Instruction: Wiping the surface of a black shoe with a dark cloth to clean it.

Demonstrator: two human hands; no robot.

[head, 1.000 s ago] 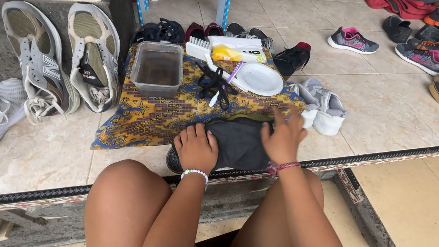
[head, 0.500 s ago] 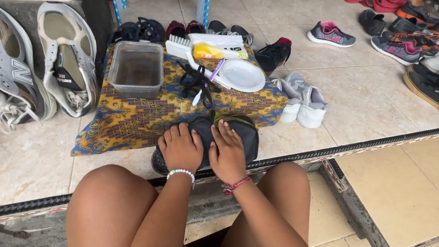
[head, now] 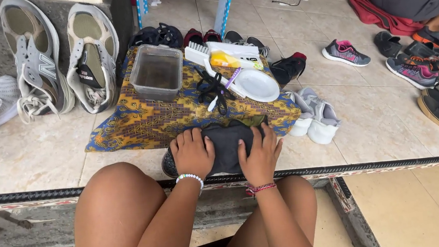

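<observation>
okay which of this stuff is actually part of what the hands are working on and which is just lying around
In hand: left hand and right hand press on the dark shoe; nearby, patterned cloth, plastic tub, scrub brush, white plate.

Lying about: grey sneakers, pink-soled sneaker, red cloth.

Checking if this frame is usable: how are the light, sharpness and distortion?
Head view: soft, even daylight, no hard shadows; both hands, left hand and right hand, and the dark shoe are sharp; mild sheen on the white plate; wide-angle bending at the edges.
</observation>
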